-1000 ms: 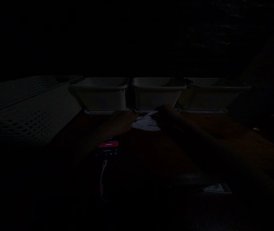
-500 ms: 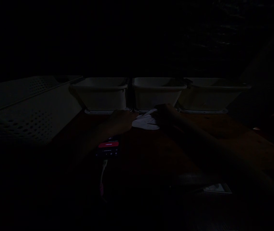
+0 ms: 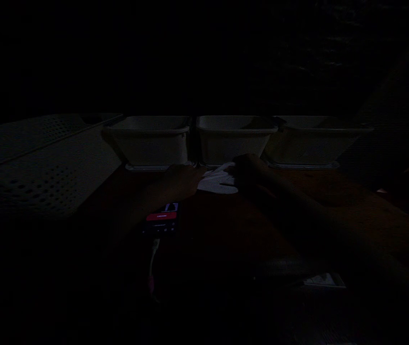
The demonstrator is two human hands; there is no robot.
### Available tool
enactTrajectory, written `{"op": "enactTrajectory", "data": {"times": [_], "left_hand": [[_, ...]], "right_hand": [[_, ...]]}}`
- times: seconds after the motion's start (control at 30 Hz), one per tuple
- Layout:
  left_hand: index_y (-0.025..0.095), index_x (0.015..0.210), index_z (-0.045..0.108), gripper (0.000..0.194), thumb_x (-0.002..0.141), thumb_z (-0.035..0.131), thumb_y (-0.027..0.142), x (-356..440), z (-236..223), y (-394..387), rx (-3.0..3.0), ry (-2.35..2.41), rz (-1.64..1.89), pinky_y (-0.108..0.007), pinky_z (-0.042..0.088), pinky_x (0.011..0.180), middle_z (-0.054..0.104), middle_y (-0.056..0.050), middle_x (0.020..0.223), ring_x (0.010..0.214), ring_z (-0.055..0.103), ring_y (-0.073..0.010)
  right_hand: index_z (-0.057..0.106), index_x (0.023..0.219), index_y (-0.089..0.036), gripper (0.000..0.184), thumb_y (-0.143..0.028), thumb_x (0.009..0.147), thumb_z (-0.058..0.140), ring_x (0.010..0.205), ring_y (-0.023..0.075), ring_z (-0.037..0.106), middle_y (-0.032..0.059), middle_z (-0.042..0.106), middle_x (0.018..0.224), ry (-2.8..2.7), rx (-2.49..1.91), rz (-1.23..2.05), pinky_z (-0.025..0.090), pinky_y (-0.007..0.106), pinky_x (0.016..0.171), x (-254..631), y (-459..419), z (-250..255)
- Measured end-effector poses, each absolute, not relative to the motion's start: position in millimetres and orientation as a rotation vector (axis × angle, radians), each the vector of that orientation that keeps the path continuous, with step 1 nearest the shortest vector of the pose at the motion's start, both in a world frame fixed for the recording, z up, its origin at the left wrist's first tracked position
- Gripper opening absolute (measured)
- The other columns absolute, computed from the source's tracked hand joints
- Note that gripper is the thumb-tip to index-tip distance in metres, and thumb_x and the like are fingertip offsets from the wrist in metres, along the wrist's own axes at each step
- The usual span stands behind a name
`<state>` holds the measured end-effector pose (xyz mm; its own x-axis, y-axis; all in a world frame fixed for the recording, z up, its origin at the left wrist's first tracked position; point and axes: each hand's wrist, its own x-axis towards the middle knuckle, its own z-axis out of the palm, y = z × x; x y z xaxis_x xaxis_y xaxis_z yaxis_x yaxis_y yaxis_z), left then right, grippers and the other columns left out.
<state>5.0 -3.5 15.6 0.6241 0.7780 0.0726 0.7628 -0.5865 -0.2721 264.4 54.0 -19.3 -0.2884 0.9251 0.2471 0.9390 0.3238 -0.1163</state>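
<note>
The scene is very dark. My left hand (image 3: 181, 181) and my right hand (image 3: 247, 170) rest on a wooden table (image 3: 334, 211), both touching a small white sheet or cloth (image 3: 217, 182) that lies between them. The white piece sits just in front of the middle white bin (image 3: 235, 139). Whether my fingers pinch it or only press on it is too dim to tell.
Three white plastic bins stand in a row at the back: left (image 3: 150, 141), middle, and right (image 3: 312, 141). A perforated white crate (image 3: 35, 163) lies at the left. A lit phone (image 3: 161, 218) with a cable (image 3: 152, 261) lies near my left forearm. A white card (image 3: 324, 280) lies at the lower right.
My hands shifted slightly toward the bins with the white piece. My left forearm moved a little and uncovered more of the phone's screen.
</note>
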Motion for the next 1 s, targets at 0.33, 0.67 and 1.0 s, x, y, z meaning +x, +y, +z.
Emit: {"op": "enactTrajectory", "data": {"times": [0.33,0.67,1.0], "left_hand": [[0.02,0.136,0.05,0.04,0.102,0.03,0.026,5.5,17.0,-6.4,-2.586,-1.197,0.061,-0.027,0.039,0.059,0.071,-0.012,0.111,0.082,0.069,-0.0215],[0.021,0.139,0.049,0.047,0.094,0.039,0.014,5.5,19.3,-11.1,-2.62,-1.167,0.049,-0.026,0.038,0.058,0.068,-0.01,0.121,0.083,0.068,-0.0193],[0.024,0.141,0.05,0.049,0.094,0.037,0.014,3.4,11.8,-4.5,-2.638,-1.131,-0.01,-0.028,0.041,0.063,0.068,-0.01,0.121,0.087,0.067,-0.0203]], "right_hand": [[0.073,0.093,-0.013,0.052,-0.06,0.089,0.052,0.071,0.0199,0.065,0.0147,0.072,0.086,-2.302,-1.765,0.013,0.031,0.025,0.052,265.6,50.0,-13.3],[0.073,0.097,-0.013,0.055,-0.062,0.088,0.051,0.076,0.0215,0.067,0.0141,0.072,0.088,-2.325,-1.772,-0.007,0.034,0.025,0.055,266.3,50.1,-14.6],[0.073,0.094,-0.01,0.053,-0.058,0.09,0.051,0.076,0.0224,0.068,0.0172,0.073,0.09,-2.347,-1.742,0.014,0.034,0.025,0.054,266.9,47.6,-13.1]]}}
